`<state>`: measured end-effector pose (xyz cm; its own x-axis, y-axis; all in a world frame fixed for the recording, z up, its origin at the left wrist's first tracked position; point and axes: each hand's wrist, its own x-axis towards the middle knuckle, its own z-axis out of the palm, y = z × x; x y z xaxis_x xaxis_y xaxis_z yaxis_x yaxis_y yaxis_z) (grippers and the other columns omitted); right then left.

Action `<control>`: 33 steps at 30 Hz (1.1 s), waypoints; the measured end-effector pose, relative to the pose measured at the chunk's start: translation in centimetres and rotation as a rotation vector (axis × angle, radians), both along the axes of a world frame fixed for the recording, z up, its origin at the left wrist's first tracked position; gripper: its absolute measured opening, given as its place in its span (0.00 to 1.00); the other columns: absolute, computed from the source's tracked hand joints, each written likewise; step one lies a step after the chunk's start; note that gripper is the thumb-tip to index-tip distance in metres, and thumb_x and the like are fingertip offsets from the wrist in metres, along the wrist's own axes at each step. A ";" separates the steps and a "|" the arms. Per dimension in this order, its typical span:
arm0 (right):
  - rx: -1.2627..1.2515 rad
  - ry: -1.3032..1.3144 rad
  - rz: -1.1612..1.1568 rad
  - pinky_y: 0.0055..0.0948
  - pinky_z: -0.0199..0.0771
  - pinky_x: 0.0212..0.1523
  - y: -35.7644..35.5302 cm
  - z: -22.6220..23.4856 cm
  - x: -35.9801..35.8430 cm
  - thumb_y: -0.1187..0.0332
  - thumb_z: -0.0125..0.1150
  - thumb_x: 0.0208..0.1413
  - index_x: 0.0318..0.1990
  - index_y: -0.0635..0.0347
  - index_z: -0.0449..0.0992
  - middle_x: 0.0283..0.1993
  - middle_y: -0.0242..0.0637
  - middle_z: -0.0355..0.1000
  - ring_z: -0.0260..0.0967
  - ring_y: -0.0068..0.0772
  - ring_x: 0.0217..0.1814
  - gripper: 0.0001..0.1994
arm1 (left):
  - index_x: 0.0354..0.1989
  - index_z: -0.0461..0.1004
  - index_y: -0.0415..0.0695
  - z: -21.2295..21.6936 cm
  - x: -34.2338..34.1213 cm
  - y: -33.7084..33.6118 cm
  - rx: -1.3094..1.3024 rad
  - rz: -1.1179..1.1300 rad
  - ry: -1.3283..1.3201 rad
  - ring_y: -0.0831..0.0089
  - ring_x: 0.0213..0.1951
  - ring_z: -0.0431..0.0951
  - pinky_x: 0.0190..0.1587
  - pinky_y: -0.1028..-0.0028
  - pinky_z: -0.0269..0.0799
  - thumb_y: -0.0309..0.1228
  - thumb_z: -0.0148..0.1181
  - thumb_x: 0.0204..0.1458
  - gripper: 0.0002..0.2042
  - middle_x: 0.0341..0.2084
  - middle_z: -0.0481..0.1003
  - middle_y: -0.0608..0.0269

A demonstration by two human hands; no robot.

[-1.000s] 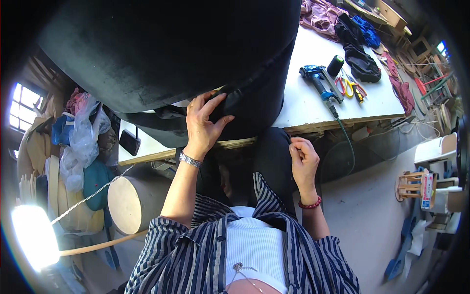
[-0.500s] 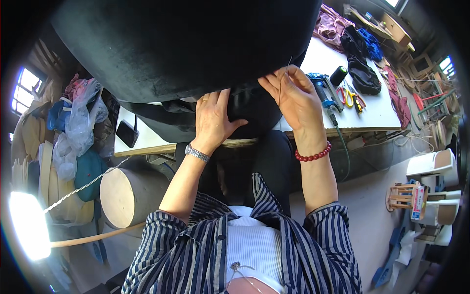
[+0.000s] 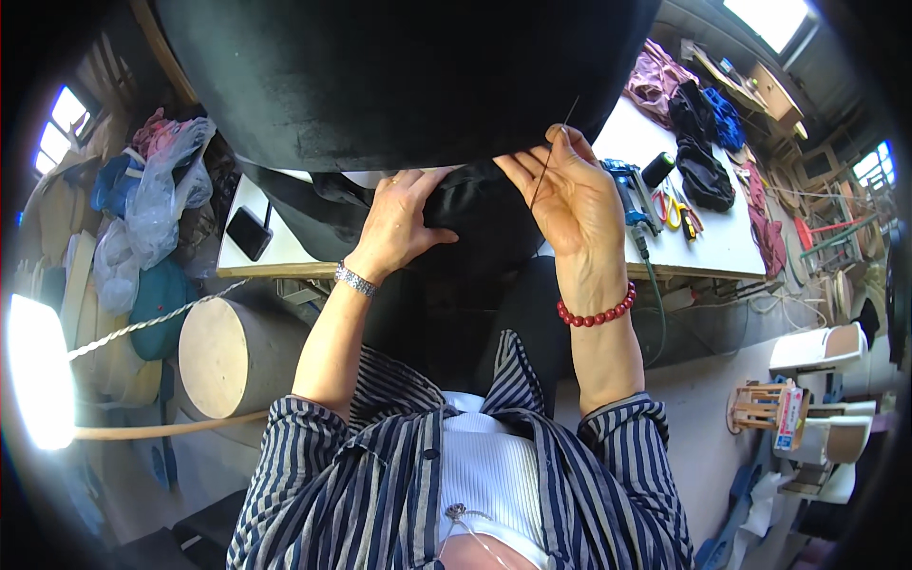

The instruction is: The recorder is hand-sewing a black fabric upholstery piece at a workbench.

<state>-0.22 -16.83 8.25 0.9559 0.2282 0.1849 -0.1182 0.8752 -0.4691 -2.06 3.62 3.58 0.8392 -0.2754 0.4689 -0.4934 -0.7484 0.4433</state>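
Note:
A large black upholstered piece (image 3: 399, 85), smooth like leather, fills the top middle, with loose black fabric (image 3: 313, 214) hanging below its lower edge. My left hand (image 3: 397, 217) lies against that edge, fingers stretched up and their tips partly hidden under it, thumb spread to the right over the black fabric. To the right, my right hand (image 3: 575, 195) is palm up and pinches a long thin needle (image 3: 542, 179) between thumb and forefinger. The needle slants, one end above the fingertips and the other over the palm side. Any thread is too fine to make out.
On the white table (image 3: 712, 242) to the right are a blue staple gun (image 3: 625, 195), a dark spool (image 3: 657, 170), scissors (image 3: 674, 211) and bunched cloth (image 3: 703, 161). A phone (image 3: 249, 233) lies at left. A round drum (image 3: 217, 359) and a bright lamp (image 3: 41, 370) stand lower left.
The black piece appears shifted slightly right and up as the view moves. My right hand has turned its palm more upward, still pinching the needle. My left hand stays at the edge.

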 end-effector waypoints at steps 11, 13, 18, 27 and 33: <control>0.036 0.130 -0.016 0.50 0.66 0.62 1.2 1.0 -1.2 0.73 0.56 0.60 0.39 0.65 0.73 0.40 0.47 0.72 0.71 0.46 0.51 0.05 | 0.56 0.68 0.46 0.6 -0.9 1.8 0.028 -0.022 0.110 0.56 0.47 0.70 0.53 0.64 0.62 0.29 0.74 0.29 0.37 0.39 0.73 0.55; 0.034 0.145 -0.003 0.51 0.66 0.62 1.3 0.5 -1.3 0.73 0.55 0.60 0.38 0.64 0.73 0.40 0.46 0.73 0.71 0.47 0.51 0.04 | 0.57 0.68 0.46 0.2 -0.8 2.0 0.033 -0.031 0.118 0.56 0.46 0.70 0.53 0.64 0.63 0.29 0.74 0.29 0.38 0.39 0.73 0.55; 0.025 0.045 0.063 0.52 0.66 0.61 0.3 -1.3 0.2 0.73 0.56 0.59 0.37 0.63 0.74 0.40 0.42 0.73 0.72 0.47 0.51 0.03 | 0.56 0.68 0.45 0.0 -1.5 1.7 0.002 -0.010 0.029 0.56 0.50 0.70 0.56 0.63 0.62 0.30 0.75 0.29 0.38 0.45 0.73 0.56; -0.231 0.023 -0.020 0.34 0.73 0.46 -4.0 -3.1 -2.4 0.75 0.55 0.59 0.41 0.60 0.75 0.40 0.44 0.72 0.70 0.46 0.55 0.05 | 0.52 0.71 0.43 -1.1 -2.5 0.4 -0.079 0.106 -0.132 0.54 0.51 0.69 0.56 0.60 0.61 0.30 0.75 0.27 0.35 0.48 0.70 0.55; -0.218 0.060 -0.099 0.25 0.64 0.38 -6.7 -5.0 -7.5 0.72 0.57 0.59 0.38 0.64 0.73 0.36 0.39 0.69 0.63 0.30 0.37 0.05 | 0.56 0.68 0.36 -1.1 -6.0 -5.4 -0.270 -0.389 -0.167 0.51 0.55 0.68 0.56 0.57 0.64 0.35 0.70 0.38 0.34 0.57 0.66 0.47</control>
<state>-7.71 -23.54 3.21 0.9833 0.1612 0.0841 -0.0700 0.7626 -0.6431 -8.09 -1.73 2.52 0.6059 -0.4034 0.6857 -0.7937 -0.3647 0.4869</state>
